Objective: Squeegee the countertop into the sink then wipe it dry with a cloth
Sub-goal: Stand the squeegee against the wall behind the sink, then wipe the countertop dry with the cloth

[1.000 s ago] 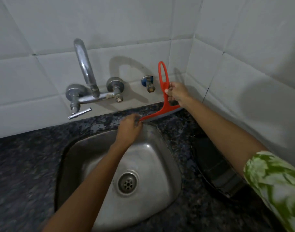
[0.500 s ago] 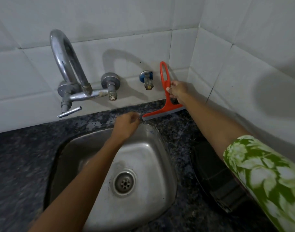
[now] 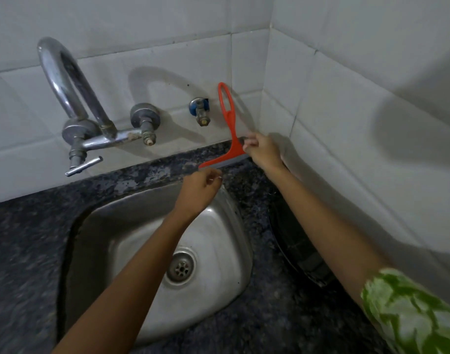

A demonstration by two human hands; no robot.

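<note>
Squeegee (image 3: 229,139): orange, loop handle upright against the tiled wall (image 3: 167,60), grey blade on the dark speckled worktop (image 3: 147,175) behind the sink (image 3: 111,226), near the corner.

Right hand (image 3: 263,152): grip closed on the blade's right end, fingers pinching it.

Left hand (image 3: 201,190): above the sink's back rim, just beside the blade's left end; fingers curled, whether they touch the blade cannot be told.

Sink: steel, round drain (image 3: 181,268) at its middle, nothing else in the basin.

Tap (image 3: 73,98): chrome, arched spout, wall-mounted left of the squeegee. Small valve (image 3: 201,111) with blue collar between tap and handle.

Dark ribbed object (image 3: 303,251): on the worktop right of the sink, under the right forearm; kind unclear.
</note>
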